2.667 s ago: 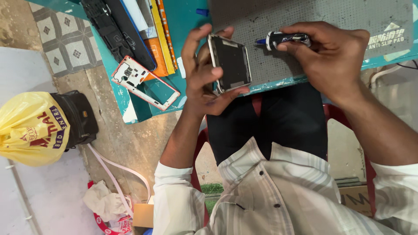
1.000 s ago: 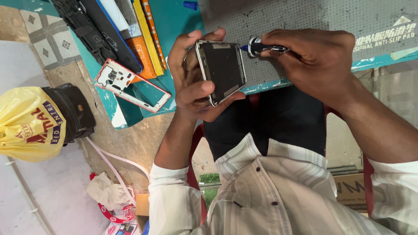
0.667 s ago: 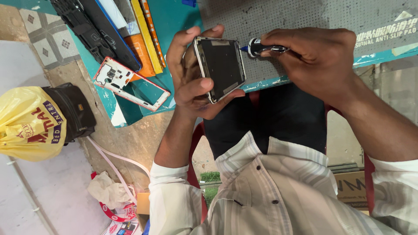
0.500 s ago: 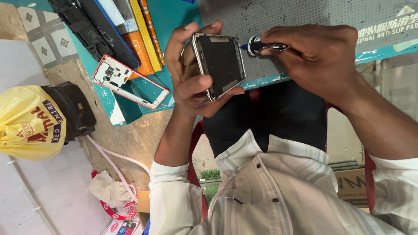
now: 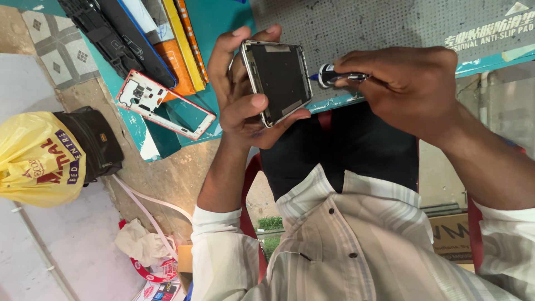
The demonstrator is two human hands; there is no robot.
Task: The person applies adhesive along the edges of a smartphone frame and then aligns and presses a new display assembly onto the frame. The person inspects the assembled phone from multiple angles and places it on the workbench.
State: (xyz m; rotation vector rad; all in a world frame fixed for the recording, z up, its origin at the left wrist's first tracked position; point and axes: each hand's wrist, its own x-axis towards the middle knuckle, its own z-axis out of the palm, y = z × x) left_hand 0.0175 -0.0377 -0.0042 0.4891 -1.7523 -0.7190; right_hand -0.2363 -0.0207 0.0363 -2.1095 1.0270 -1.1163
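At the frame's upper centre, my left hand (image 5: 245,95) grips a dark, metal-rimmed phone body (image 5: 280,81), my right hand (image 5: 409,83) pinches a small blue-tipped screwdriver (image 5: 334,75) at its edge; disassembly looks midway, I judge.

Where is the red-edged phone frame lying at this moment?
In the head view, the red-edged phone frame lies on the teal table, beside the left hand and the stacked parts.
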